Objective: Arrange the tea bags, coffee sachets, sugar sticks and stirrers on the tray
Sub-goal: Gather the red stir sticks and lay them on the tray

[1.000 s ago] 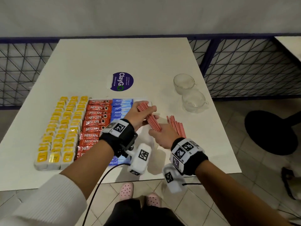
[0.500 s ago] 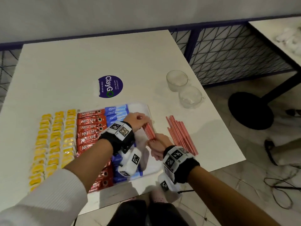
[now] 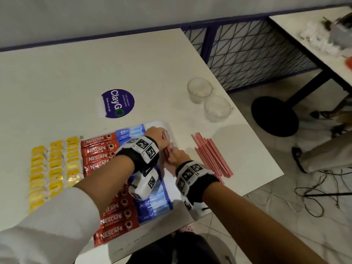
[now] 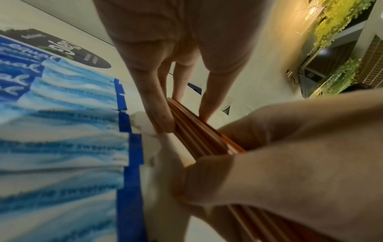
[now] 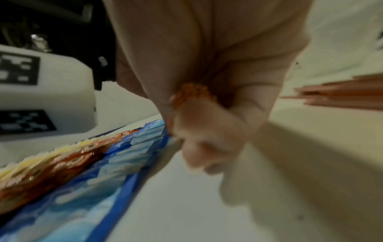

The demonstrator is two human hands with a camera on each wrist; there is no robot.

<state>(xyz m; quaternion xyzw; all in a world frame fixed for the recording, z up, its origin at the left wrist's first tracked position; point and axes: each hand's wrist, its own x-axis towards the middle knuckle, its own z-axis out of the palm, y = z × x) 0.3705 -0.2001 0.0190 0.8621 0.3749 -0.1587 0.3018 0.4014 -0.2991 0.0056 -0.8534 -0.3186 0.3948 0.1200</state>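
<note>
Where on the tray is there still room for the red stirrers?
Only the bare strip along the tray rim, right of the blue sugar sticks; both hands work there. Leftward, coffee sachets and tea bags crowd it.

White counter (image 3: 114, 63) abuts a plain grey wall (image 3: 95, 14). Right of the counter: blue wire-mesh partition (image 3: 247, 54), pale tiled floor (image 3: 266, 216), second table's black round base (image 3: 274, 117).

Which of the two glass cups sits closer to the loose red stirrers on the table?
The nearer glass cup, by the table's right edge; the other glass cup stands behind it, farther from the loose stirrers.
</note>
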